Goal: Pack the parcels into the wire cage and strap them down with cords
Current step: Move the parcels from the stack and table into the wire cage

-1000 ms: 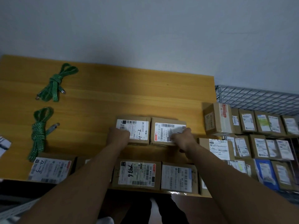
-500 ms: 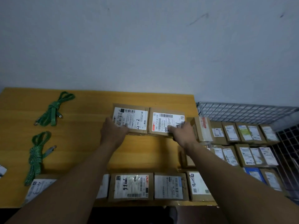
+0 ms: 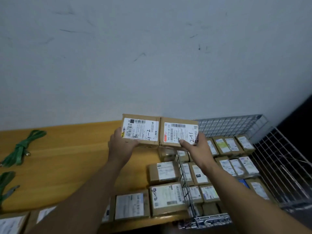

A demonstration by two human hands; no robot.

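Note:
Two brown cardboard parcels with white labels are held side by side in the air above the table's right end. My left hand (image 3: 120, 146) grips the left parcel (image 3: 141, 130), marked "4-2", at its left edge. My right hand (image 3: 195, 147) grips the right parcel (image 3: 179, 132) from below, thumb on its label. The wire cage (image 3: 236, 124) stands to the right, below table level, with several labelled parcels packed in rows inside. Two green cords lie on the table's left: one (image 3: 22, 147) further back, one (image 3: 5, 184) nearer.
The yellow wooden table (image 3: 67, 166) carries several more parcels along its front edge (image 3: 131, 206) and near the cage (image 3: 164, 171). A grey wall stands right behind the table. The cage's right side panel (image 3: 287, 157) leans outward.
Both hands lifted the two parcels off the table and carried them up and to the right, toward the cage. The camera turned right.

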